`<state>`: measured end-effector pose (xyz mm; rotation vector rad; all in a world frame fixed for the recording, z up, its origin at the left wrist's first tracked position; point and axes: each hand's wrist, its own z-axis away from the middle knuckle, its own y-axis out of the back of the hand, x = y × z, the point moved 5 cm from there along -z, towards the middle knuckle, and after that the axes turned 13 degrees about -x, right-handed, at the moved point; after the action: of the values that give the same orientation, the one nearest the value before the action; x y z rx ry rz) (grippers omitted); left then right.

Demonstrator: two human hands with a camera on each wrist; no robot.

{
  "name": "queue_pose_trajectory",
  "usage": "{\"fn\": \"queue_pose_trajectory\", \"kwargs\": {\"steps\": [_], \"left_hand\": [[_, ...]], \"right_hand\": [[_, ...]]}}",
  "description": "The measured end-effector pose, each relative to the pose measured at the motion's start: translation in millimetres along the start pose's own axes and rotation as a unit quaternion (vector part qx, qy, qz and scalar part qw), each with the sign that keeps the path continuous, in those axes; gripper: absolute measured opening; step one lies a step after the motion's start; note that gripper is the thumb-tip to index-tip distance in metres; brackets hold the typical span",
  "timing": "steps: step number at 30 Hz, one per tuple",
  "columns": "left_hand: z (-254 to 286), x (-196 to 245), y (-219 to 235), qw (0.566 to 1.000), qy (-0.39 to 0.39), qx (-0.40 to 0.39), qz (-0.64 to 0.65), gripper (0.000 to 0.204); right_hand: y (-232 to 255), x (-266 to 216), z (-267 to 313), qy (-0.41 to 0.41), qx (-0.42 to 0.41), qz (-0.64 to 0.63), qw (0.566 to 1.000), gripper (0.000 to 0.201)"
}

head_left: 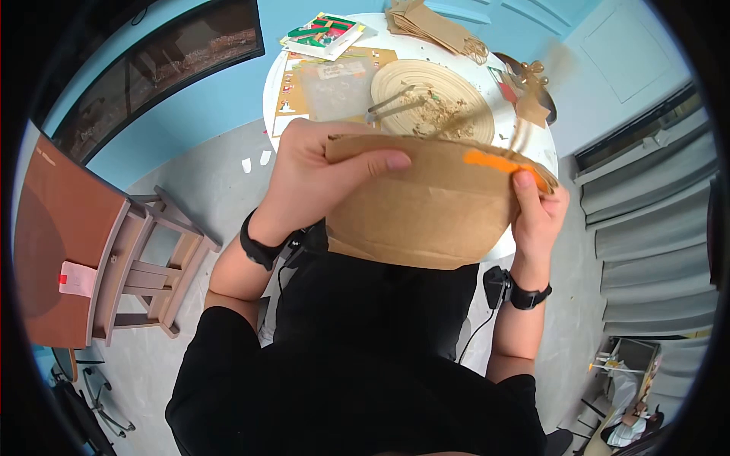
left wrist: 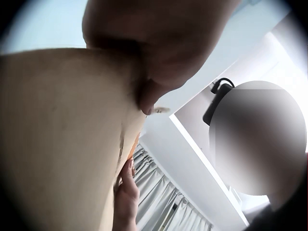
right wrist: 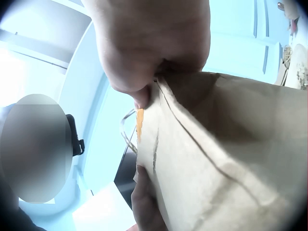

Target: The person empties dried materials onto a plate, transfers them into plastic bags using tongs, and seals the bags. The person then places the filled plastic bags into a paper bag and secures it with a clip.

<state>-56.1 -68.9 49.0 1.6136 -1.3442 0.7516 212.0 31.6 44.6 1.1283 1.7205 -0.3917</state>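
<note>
A brown paper bag [head_left: 418,220] is held up in front of the body, with its rim facing away over the table. An orange strip [head_left: 490,161] runs along the rim near its right end. My left hand [head_left: 319,163] grips the bag's left upper corner, thumb flat on the near face and fingers hidden behind. At the right end, my right hand [head_left: 542,213] pinches the rim beside the orange strip, with its thumb on top. A side fold of the bag [right wrist: 207,144] shows in the right wrist view. Blurred cord handles stick up beyond the rim.
Beyond the bag, a round white table [head_left: 275,83] bears a woven round mat [head_left: 388,72] strewn with shavings, tweezers [head_left: 391,99], a clear plastic sheet [head_left: 334,87], a tray of green and red pieces [head_left: 323,36] and more paper bags [head_left: 430,26]. A wooden chair [head_left: 156,266] stands left.
</note>
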Motion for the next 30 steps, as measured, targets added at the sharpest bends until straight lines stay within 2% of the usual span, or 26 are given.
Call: {"fn": "queue_pose_trajectory", "kwargs": {"steps": [2, 3, 5, 6, 7, 8, 10, 11, 13, 15, 17, 18, 22, 25, 26, 30], "left_hand": [[-8.7, 3.9, 7.3, 1.0, -0.022, -0.013, -0.011, 0.013], [-13.2, 3.2, 11.0, 0.999, -0.033, -0.021, -0.018, 0.013], [-18.1, -27.0, 19.3, 0.999, 0.013, 0.012, 0.046, 0.016], [-21.5, -40.4, 25.3, 0.996, 0.033, 0.029, 0.077, 0.018], [-21.5, -45.5, 35.2, 0.994, 0.046, 0.045, 0.09, 0.018], [-16.6, -48.3, 47.2, 0.991, 0.061, 0.061, 0.103, 0.018], [-2.0, -45.6, 70.0, 0.984, 0.092, 0.098, 0.119, 0.015], [6.6, -45.8, 78.9, 0.987, 0.093, 0.093, 0.094, 0.015], [23.4, -44.3, 95.3, 0.991, 0.095, 0.083, 0.041, 0.015], [37.5, -43.3, 106.2, 0.986, 0.095, 0.124, 0.05, 0.014], [48.4, -43.4, 114.6, 0.98, 0.093, 0.165, 0.059, 0.014], [52.7, -43.7, 117.7, 0.976, 0.091, 0.185, 0.062, 0.014], [69.6, -51.8, 125.1, 0.952, 0.11, 0.268, 0.104, 0.017], [76.2, -59.8, 128.9, 0.943, 0.118, 0.288, 0.116, 0.025], [76.3, -60.4, 129.6, 0.941, 0.117, 0.294, 0.118, 0.026], [74.5, -68.0, 135.0, 0.937, 0.119, 0.296, 0.142, 0.029]], "right_hand": [[-4.1, -1.8, -0.5, 0.027, -0.009, -0.007, 1.0, 0.024], [-6.6, 5.2, -6.9, -0.012, -0.038, 0.009, 0.999, 0.024], [-1.3, 21.5, -16.1, -0.09, -0.095, 0.045, 0.99, 0.023], [4.4, 25.3, -29.4, -0.086, -0.148, 0.019, 0.985, 0.029], [4.1, 23.2, -45.8, -0.084, -0.201, -0.007, 0.976, 0.034], [1.6, 14.2, -70.4, -0.051, -0.216, -0.052, 0.974, 0.036], [-9.3, 12.5, -129.2, -0.016, -0.251, -0.057, 0.966, 0.043], [-12.7, 23.5, -164.0, -0.013, -0.27, -0.017, 0.963, 0.047], [-50.1, 53.7, -235.6, -0.072, -0.274, 0.122, 0.951, 0.046], [-90.8, 116.0, -311.7, -0.026, -0.307, 0.168, 0.937, 0.043], [-127.9, 187.6, -382.8, -0.03, -0.304, 0.328, 0.894, 0.037], [-145.6, 210.2, -403.9, -0.022, -0.298, 0.364, 0.882, 0.036], [-197.3, 259.2, -440.2, -0.046, -0.309, 0.45, 0.837, 0.036], [-216.7, 279.9, -443.7, -0.129, -0.324, 0.505, 0.789, 0.032], [-218.5, 281.8, -442.0, -0.129, -0.312, 0.52, 0.785, 0.025], [-220.8, 289.1, -443.0, -0.063, -0.305, 0.486, 0.817, 0.026]]}}
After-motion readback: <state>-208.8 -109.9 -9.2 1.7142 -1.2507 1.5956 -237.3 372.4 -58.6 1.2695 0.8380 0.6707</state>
